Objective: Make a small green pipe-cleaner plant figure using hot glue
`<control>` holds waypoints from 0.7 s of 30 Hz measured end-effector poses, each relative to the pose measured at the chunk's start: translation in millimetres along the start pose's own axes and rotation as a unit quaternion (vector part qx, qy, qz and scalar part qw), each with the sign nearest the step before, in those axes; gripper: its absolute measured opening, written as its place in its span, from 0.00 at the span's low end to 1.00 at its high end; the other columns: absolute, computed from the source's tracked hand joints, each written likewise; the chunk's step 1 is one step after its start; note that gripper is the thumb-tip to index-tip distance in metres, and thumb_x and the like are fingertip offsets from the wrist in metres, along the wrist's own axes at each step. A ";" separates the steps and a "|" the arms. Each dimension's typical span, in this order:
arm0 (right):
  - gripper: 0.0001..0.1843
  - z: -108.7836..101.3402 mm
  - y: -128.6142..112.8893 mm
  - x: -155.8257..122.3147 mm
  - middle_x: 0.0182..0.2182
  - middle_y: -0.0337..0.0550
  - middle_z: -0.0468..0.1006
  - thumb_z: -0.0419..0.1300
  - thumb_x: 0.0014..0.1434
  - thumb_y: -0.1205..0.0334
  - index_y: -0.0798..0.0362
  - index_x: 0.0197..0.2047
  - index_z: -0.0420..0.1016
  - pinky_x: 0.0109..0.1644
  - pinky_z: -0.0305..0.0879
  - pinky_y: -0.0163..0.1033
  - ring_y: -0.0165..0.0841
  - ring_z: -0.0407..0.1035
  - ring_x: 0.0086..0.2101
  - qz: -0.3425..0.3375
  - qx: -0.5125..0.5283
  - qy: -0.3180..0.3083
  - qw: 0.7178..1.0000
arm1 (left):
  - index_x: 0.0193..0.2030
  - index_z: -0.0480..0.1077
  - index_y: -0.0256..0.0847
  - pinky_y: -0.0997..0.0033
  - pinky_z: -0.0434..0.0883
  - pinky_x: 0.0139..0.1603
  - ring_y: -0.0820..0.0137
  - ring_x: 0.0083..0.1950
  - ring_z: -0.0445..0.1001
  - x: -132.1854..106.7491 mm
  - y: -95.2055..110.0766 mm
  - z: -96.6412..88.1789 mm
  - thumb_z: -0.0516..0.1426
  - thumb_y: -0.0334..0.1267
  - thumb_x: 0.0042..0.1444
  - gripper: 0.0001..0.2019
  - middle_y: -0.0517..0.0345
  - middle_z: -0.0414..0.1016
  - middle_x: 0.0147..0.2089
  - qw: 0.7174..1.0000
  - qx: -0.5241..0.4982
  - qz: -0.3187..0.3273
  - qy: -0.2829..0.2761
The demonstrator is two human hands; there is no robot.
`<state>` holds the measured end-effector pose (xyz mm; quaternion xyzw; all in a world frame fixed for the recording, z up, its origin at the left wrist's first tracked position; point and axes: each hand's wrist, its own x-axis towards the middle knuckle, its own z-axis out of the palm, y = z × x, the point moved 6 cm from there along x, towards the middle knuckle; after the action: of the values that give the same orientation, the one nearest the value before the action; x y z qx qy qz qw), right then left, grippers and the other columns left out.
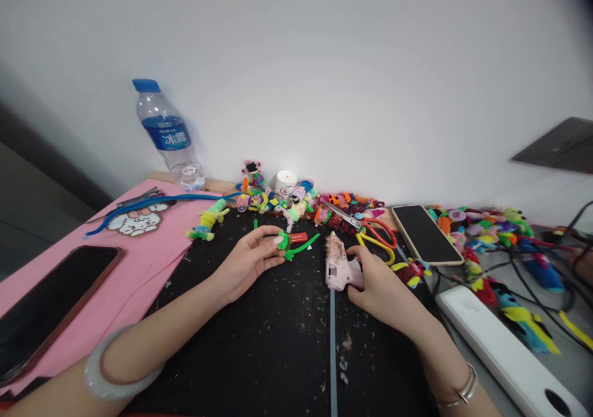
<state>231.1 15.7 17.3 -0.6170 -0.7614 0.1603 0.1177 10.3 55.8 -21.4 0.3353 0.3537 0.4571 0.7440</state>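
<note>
A thick, rounded bangle (pixel 110 390), pale and glossy, circles the bare left forearm (pixel 178 318). On the right wrist (pixel 442 358) is a slim, silver-coloured bracelet (pixel 467 387).

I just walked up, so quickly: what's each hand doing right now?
Left hand: closed, pinching a fuzzy green piece.
Right hand: closed, holding a pink glue gun.

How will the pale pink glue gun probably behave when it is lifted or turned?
The glue gun likely feels rigid, as its body looks like hard moulded plastic. The long grey stick extending from its rear runs straight, so it may swing stiffly along. The nozzle end looks crusted with residue, so it might feel rough rather than slippery.
</note>
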 end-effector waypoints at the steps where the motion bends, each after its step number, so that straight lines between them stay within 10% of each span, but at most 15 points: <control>1: 0.24 -0.3 -0.5 0.2 0.39 0.46 0.71 0.55 0.44 0.70 0.53 0.47 0.61 0.39 0.61 0.39 0.39 0.67 0.38 0.004 0.005 0.002 1.000 | 0.41 0.69 0.41 0.75 0.72 0.39 0.77 0.32 0.72 0.0 0.0 -0.3 0.60 0.32 0.51 0.09 0.61 0.73 0.32 1.000 -0.002 0.001 0.004; 12: 0.04 -15.0 -21.4 -1.8 0.22 0.34 0.68 0.57 0.50 0.64 0.53 0.32 0.67 0.24 0.56 0.31 0.27 0.61 0.22 -0.039 0.200 0.059 0.977 | 0.42 0.68 0.43 0.72 0.72 0.38 0.75 0.33 0.72 -3.2 0.4 5.4 0.61 0.37 0.50 0.12 0.62 0.71 0.32 0.998 0.064 -0.008 -0.010; 21: 0.08 5.1 -15.0 -11.1 0.17 0.36 0.67 0.60 0.49 0.57 0.51 0.24 0.70 0.22 0.62 0.34 0.31 0.64 0.19 -0.041 0.199 0.107 0.973 | 0.40 0.68 0.42 0.69 0.71 0.44 0.72 0.42 0.71 -8.7 -0.6 13.6 0.61 0.37 0.49 0.11 0.60 0.72 0.39 0.994 0.104 -0.022 -0.027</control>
<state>218.0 1.5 18.7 -0.5632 -0.7216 0.2369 0.3255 19.0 45.2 -12.8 0.4155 0.3866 0.3919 0.7240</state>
